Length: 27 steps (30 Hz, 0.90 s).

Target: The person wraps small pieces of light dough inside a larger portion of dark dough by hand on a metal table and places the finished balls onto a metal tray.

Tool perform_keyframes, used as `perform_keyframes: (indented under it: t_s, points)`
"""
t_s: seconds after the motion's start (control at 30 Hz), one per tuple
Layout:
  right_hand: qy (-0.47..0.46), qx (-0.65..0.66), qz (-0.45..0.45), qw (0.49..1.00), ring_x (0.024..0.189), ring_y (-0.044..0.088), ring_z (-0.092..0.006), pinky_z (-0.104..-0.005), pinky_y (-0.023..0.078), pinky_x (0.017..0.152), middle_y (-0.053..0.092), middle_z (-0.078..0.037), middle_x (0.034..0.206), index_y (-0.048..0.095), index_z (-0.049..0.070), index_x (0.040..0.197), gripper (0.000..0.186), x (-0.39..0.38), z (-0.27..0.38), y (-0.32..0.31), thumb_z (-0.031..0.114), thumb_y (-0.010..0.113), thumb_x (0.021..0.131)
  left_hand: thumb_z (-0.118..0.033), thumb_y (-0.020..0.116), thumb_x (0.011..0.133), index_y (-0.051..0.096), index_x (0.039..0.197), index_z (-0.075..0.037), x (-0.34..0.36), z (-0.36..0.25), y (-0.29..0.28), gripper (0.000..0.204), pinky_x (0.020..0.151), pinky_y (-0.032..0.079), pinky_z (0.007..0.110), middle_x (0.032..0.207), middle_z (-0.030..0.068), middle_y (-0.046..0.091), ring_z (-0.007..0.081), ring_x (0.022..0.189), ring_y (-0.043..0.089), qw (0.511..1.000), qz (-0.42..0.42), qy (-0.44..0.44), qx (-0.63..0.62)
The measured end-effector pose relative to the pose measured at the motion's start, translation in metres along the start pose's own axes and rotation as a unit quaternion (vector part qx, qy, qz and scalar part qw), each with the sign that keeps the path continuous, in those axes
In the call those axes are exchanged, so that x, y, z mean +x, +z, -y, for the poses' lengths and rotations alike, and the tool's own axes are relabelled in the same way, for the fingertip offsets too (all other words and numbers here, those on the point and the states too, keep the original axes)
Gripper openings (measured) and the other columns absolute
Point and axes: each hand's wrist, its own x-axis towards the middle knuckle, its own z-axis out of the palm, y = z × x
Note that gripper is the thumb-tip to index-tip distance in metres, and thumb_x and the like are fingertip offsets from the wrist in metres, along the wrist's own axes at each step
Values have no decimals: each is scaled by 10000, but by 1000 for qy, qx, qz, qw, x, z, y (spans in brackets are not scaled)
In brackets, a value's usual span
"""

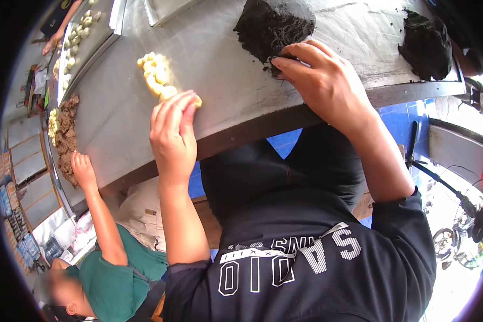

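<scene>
The left hand (172,126) was almost closed. Its thumb and fingertips pinched a small yellow piece (198,101), just above the metal tabletop (214,64). The other fingers were bent close together. The right hand (327,80) was partly open, with its fingers curled. Its fingertips touched the near side of a big black lump (273,27). I cannot tell if the fingers had a bit of it pinched between them.

The left arm (185,220) came straight up, and its wrist was over the near edge of the tabletop. The back of that hand faced mostly up and left. The right arm (383,145) was bent at the elbow and leaned up and to the left, with its wrist over the near edge too.

A little heap of yellow balls (154,75) sat just past the left hand, farther from the near edge. Bare metal lay between this heap and the big black lump. More bare metal lay between that lump and a second black lump (426,45), which sat close to the right end of the tabletop, near the corner.

Over at the left end was a long brown lump (67,131), and a co-worker's hand (83,170) touched it. A tray (114,27) with pale round balls (76,38) stood toward the far left corner.
</scene>
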Motion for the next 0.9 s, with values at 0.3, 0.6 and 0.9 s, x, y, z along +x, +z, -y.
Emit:
perform_keyframes:
  t_s: [0.3,0.6,0.9]
  points:
    - [73,121,64,988,1118,702,-337,-448,618,919,696,-90,1118,761,76,1035,218,6,6,-16,160,883,875,-61,883,976,877,1177,-37,-19,-4,-6,202,997,597,411,1097,91,845,289,1089,758,994,-28,72,80]
    - [51,-6,31,998,1100,701,-336,-454,616,905,680,-93,1135,741,57,981,132,2,15,-13,127,833,917,-304,811,1057,700,793,-102,95,-8,21,351,808,448,398,967,-20,770,239,833,666,952,-123,236,148]
    - [28,12,5,1000,1067,707,-329,-450,616,899,685,-94,1034,724,62,987,103,4,7,-4,124,767,917,-213,736,1102,706,834,-127,98,8,67,283,840,453,408,820,11,696,232,794,658,965,-172,197,-21]
